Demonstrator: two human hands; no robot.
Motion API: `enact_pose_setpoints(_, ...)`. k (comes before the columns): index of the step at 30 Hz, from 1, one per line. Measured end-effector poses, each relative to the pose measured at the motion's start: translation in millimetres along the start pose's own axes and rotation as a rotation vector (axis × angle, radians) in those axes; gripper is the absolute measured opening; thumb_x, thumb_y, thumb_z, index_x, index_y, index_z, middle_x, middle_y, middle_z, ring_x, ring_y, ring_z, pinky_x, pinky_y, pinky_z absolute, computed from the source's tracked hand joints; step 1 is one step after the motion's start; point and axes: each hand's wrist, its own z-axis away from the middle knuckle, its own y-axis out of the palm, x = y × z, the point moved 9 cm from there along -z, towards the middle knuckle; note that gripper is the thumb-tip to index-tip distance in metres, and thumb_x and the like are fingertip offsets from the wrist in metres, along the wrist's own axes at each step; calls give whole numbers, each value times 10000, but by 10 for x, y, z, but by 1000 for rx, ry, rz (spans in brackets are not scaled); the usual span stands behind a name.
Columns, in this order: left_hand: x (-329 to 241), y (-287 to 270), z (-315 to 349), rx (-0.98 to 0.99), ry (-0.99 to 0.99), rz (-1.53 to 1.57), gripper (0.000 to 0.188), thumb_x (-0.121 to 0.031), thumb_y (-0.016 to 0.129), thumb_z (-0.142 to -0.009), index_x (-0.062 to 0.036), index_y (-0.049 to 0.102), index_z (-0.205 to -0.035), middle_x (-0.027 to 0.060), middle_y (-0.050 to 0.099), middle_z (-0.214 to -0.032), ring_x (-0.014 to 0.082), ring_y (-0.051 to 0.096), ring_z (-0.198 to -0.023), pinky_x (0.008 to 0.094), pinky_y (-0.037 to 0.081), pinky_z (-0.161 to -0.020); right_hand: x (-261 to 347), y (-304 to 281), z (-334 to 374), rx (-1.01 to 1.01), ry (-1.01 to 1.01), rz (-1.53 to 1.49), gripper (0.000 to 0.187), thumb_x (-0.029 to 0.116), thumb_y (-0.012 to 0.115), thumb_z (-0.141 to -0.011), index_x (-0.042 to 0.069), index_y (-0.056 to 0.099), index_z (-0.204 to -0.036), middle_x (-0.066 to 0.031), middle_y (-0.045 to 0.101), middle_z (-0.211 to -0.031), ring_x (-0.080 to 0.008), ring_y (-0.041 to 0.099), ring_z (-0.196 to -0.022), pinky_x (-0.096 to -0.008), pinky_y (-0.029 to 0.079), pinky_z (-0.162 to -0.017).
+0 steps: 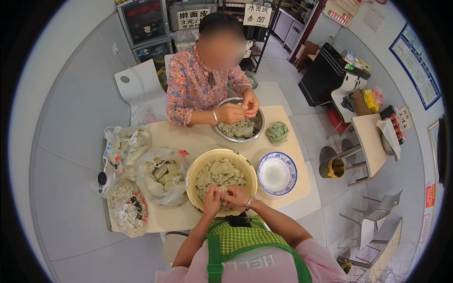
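Note:
Over a pale yellow basin (190, 181) I hold both hands close together with bent fingers. My left hand (212, 202) pinches one side of a small pale, soft piece (221, 190), and my right hand (238, 196) pinches the other side. Under them the basin is heaped with soft, crumpled grey-green pieces (219, 174), whose kind I cannot make out. To the right stands a white bowl (292, 187) with a blue patterned rim and clear liquid inside. Beyond it lies a crumpled green cloth (277, 132).
Across the table (172, 134), a co-worker (188, 87) handles similar pieces over a metal basin (259, 133). Filled clear plastic bags (163, 191) line the table's left side. A white chair (140, 87) stands at far left; a bin (331, 167) stands on the floor at right.

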Motion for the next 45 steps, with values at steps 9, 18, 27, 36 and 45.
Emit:
enact_pose_setpoints(9,-290,-57,31,-170,76,-92,328,-245,441,-879,16,487,-686,103,435,-528,165,408,-471,314,343,-473,477,-193,126,-340,-181,76,204,156,542,-761,63,506,-938,-89,529,-606,-162,529,-505,-284,430,-486)
enact_pose_setpoints(18,-274,101,55,-50,132,-83,328,-208,426,-872,24,463,-644,116,426,-502,175,396,-439,330,325,-442,234,-324,1,-503,-138,178,168,181,496,-757,42,577,-807,-148,545,-626,-248,527,-521,-313,421,-502)
enact_pose_setpoints(27,-184,-40,34,-108,156,-105,255,-232,431,-874,-2,448,-765,121,465,-649,175,448,-571,316,383,-548,-399,-369,-139,-397,107,-259,156,126,418,-802,19,512,-865,-82,541,-639,-167,540,-524,-291,433,-485)
enact_pose_setpoints(36,-110,-15,-23,-39,66,-97,294,-295,424,-890,-18,440,-793,79,423,-637,162,402,-575,317,364,-563,506,-164,120,-324,-214,261,129,97,539,-759,16,532,-860,-122,583,-674,-196,578,-561,-305,463,-535)
enact_pose_setpoints(45,257,-84,-11,-182,-257,355,267,-296,409,-900,-33,449,-916,40,464,-789,135,414,-661,304,363,-565,459,-135,66,-243,-267,139,339,96,539,-774,13,487,-1098,-153,589,-804,-202,578,-719,-291,474,-579)
